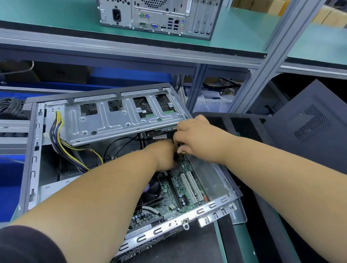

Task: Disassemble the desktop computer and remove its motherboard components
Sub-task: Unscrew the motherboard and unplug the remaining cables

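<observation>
- Black sleeve point(26, 257), nearest the lens.
- Left hand point(164, 155) and right hand point(198, 135) meet over the motherboard point(181, 184); grips cannot be told.
- Open desktop case point(34, 163) lies on a green bench point(239, 240).
- Second tower point(159, 10) stands on a green shelf point(243, 28).
- No writing is legible.

The green worktop point(242, 248) holds a dark mat point(178, 255) with the open computer case point(36, 163) on it — and a black side panel point(313, 124) beside it.
</observation>
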Demonstrator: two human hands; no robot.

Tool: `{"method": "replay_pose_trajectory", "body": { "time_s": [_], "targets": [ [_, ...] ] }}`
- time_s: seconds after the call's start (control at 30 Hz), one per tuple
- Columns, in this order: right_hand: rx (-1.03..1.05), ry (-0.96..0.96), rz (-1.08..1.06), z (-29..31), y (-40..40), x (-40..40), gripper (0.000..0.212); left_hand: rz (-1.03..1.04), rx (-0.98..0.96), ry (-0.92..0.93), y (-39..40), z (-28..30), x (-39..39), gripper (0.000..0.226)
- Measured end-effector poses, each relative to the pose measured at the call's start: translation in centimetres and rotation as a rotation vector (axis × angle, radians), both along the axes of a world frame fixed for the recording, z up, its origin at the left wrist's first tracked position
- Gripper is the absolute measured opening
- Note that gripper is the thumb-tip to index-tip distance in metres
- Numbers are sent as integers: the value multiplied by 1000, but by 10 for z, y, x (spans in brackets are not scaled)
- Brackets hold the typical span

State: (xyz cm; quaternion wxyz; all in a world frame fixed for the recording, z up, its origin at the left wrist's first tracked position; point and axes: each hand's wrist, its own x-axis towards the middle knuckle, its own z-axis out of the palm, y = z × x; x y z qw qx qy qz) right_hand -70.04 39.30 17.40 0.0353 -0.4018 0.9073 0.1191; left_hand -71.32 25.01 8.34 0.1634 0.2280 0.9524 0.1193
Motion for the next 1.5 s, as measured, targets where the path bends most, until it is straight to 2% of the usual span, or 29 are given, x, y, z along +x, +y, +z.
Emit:
{"method": "replay_pose_trajectory", "body": {
  "time_s": [0.07, 0.17, 0.23, 0.4, 0.53, 0.93, 1.1, 1.27, 1.3, 1.4, 1.5],
  "targets": [
    [-24, -3, -8, 0, 1, 0, 26, -28, -12, 2, 0, 0, -1, 16],
    [-19, -58, -30, 1, 3, -1, 49, -43, -10, -10, -1, 0, -1, 21],
    [31, -56, -12, -1, 5, -1, 45, -41, -12, -9, 0, 0, -1, 27],
    [77, 60, 91, -5, 4, -2, 33, -32, -37, 12, 1, 2, 0, 28],
    [20, 19, 64, -4, 2, -3, 51, -20, -29, -7, 0, 0, -1, 39],
    [-42, 44, 42, -1, 4, 0, 51, 19, -25, -36, 0, -3, -2, 48],
    [-177, 72, 23, 11, 12, 7, 49, 31, 12, -18, 1, -1, -4, 45],
    [-350, 66, -33, 29, 24, 21, 41, 81, 182, -92, -3, 6, -1, 16],
    [-363, 59, -49, 32, 26, 23, 38, 90, 209, -98, -4, 9, 1, 15],
    [-408, 45, -121, 37, 36, 31, 34, 81, 223, -75, -5, 22, 7, 35],
    [-549, -32, -244, 39, 54, 40, 29, 74, 210, -94, -3, 40, 15, 28]
  ]
}}
